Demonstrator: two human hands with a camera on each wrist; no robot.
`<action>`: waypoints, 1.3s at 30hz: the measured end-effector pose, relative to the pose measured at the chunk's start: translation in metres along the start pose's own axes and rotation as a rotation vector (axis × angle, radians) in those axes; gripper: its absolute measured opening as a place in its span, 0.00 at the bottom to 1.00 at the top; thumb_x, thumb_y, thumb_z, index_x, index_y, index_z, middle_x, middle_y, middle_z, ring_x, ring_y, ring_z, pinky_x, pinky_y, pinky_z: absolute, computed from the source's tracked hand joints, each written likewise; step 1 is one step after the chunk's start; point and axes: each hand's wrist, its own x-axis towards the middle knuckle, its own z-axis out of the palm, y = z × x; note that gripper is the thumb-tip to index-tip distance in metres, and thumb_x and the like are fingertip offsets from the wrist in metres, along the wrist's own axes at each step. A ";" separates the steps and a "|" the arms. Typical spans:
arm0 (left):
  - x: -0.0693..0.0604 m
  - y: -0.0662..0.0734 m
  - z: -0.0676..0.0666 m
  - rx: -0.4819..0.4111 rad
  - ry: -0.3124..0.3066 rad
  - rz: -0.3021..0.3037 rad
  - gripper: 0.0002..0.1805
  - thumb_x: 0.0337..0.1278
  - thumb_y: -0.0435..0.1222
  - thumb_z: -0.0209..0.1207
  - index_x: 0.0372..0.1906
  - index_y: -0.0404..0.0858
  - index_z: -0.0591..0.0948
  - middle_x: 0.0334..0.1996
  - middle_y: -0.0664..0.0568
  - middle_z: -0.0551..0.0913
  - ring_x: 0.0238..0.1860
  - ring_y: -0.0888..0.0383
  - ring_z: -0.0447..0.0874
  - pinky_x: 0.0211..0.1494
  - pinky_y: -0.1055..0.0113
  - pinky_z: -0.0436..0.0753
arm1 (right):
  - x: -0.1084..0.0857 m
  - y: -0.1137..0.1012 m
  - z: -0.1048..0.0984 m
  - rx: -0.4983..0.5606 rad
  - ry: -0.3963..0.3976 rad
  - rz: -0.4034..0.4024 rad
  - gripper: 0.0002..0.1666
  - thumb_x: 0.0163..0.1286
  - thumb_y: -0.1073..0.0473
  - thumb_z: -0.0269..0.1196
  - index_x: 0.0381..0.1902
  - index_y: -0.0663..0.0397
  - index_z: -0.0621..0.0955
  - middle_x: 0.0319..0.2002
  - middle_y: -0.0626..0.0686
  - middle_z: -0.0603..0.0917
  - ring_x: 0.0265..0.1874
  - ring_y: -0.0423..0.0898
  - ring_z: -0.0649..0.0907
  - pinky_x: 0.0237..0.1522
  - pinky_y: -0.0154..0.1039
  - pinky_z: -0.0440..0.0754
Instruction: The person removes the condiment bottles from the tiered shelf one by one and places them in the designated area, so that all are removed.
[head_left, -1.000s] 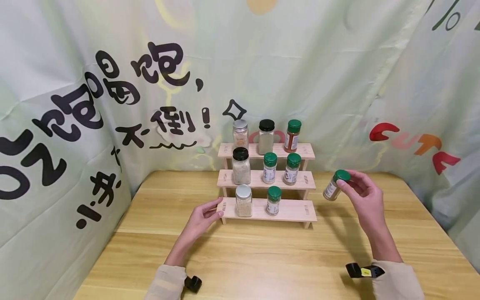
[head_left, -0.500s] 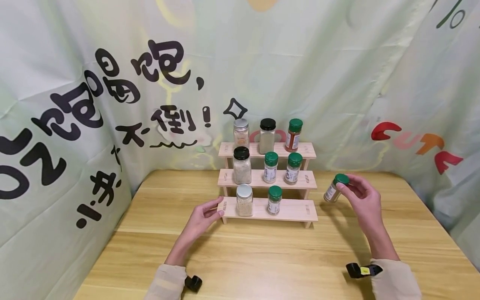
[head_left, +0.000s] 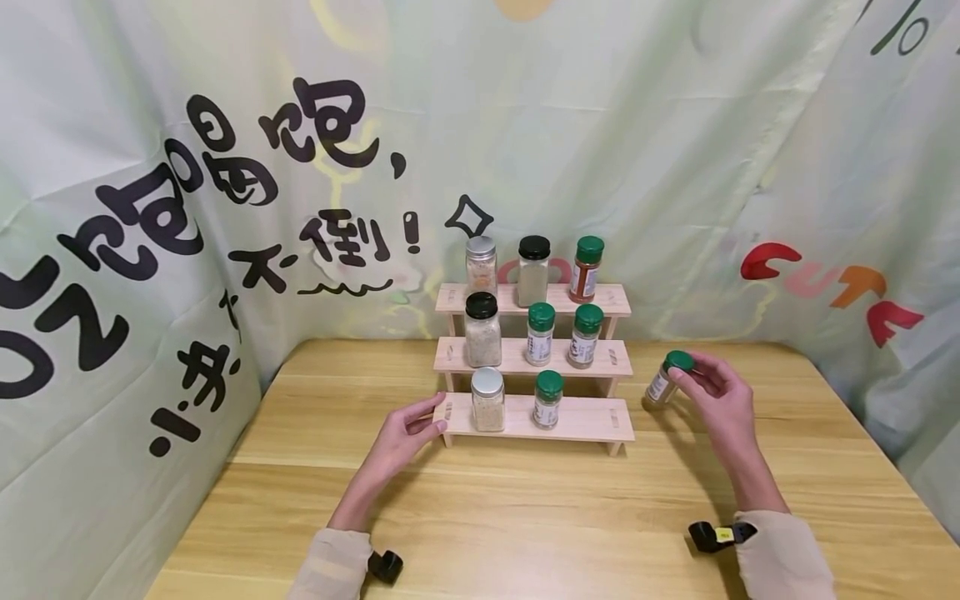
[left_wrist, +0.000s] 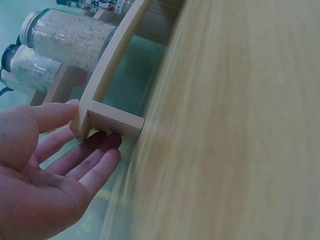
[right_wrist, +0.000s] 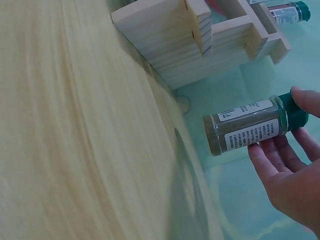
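Observation:
My right hand (head_left: 723, 396) holds a small spice jar (right_wrist: 245, 126) by its green cap (right_wrist: 294, 111), to the right of the wooden rack. Brown powder and white labels show through its clear side. It leans slightly and, in the right wrist view, hangs just off the table. At the other end, my left hand (head_left: 405, 433) pinches the left end of the three-tier rack's lowest shelf (head_left: 585, 419), thumb on one face and fingers beneath. On that shelf stand a silver-capped jar (head_left: 488, 402) and a green-capped jar (head_left: 547, 402).
The middle tier bears a black-capped jar (head_left: 482, 332) and two green-capped jars (head_left: 539, 335). Above it, the top tier carries a silver-capped jar (head_left: 481, 265), a black-capped jar (head_left: 533, 271) and a red-filled jar (head_left: 587, 271). A printed curtain (head_left: 645, 150) hangs behind the wooden table (head_left: 510, 517).
My right hand has moved slightly left and down with the spice jar, bringing it closer to the table. The left hand stays at the rack's end.

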 end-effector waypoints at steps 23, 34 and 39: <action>0.003 -0.001 0.001 -0.041 -0.025 -0.012 0.28 0.67 0.26 0.63 0.71 0.29 0.73 0.71 0.32 0.70 0.63 0.37 0.79 0.59 0.65 0.84 | 0.047 0.006 0.015 -0.306 -0.063 0.030 0.33 0.72 0.49 0.68 0.67 0.63 0.75 0.49 0.39 0.79 0.47 0.29 0.79 0.46 0.18 0.79; 0.002 -0.003 0.001 -0.049 -0.024 -0.001 0.28 0.67 0.26 0.63 0.70 0.29 0.73 0.70 0.32 0.71 0.63 0.36 0.79 0.59 0.64 0.84 | 0.066 0.018 0.018 -0.270 -0.072 0.057 0.32 0.73 0.53 0.68 0.67 0.65 0.73 0.49 0.39 0.78 0.45 0.28 0.78 0.45 0.17 0.79; 0.002 -0.003 0.000 -0.051 -0.027 -0.010 0.28 0.67 0.27 0.63 0.71 0.30 0.73 0.70 0.31 0.71 0.63 0.36 0.79 0.59 0.64 0.84 | 0.070 0.024 0.018 -0.248 -0.072 0.060 0.32 0.72 0.56 0.68 0.68 0.65 0.73 0.47 0.37 0.78 0.45 0.26 0.79 0.45 0.17 0.79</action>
